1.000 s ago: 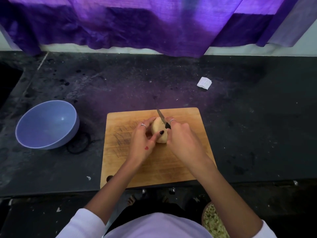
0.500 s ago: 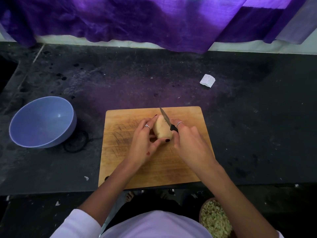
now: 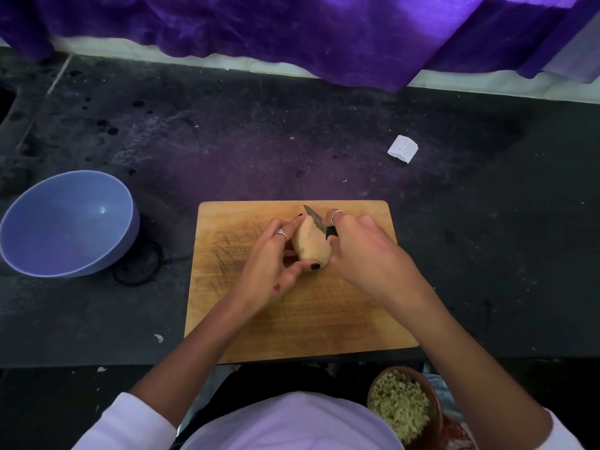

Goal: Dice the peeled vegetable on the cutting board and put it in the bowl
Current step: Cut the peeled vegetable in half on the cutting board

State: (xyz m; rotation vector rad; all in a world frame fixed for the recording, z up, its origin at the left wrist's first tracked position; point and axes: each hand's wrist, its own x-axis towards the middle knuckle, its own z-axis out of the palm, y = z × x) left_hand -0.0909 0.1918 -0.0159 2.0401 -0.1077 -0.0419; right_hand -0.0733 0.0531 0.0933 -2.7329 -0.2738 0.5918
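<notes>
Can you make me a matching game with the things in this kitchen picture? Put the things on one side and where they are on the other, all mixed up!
Things:
1. blue bowl
2. peeled vegetable
3. knife
4. folded paper

Places:
A. gripped by the right hand
B. on the dark counter, past the board's far right corner
C. on the cutting board, held by the left hand
D. on the counter, left of the board

Pairs: 1-D, 2-C, 3-A, 4-B

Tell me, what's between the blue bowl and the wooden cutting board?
Only dark countertop, with a thin dark ring mark on it beside the blue bowl. Nothing else sits before the cutting board, as the head view shows.
</notes>
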